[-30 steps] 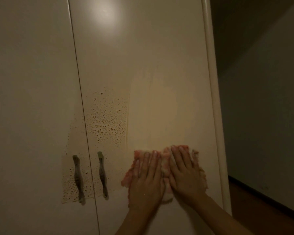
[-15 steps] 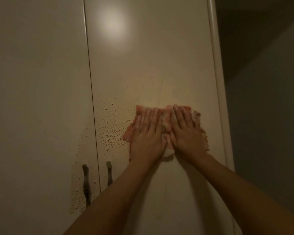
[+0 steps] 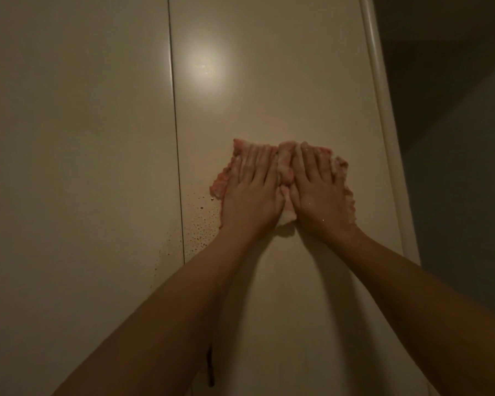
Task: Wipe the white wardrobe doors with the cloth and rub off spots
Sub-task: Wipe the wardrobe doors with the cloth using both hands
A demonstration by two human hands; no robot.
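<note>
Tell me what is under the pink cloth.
The cloth lies flat against the right wardrobe door, pressed by the left hand and right hand. Whether spots remain beneath it is hidden.

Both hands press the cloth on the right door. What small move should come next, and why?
Probably slide the cloth down and to the left. The left hand and the right hand lie flat on it on the right door, and a patch of droplets shows just beside its lower left edge, next to the seam between the doors.
</note>
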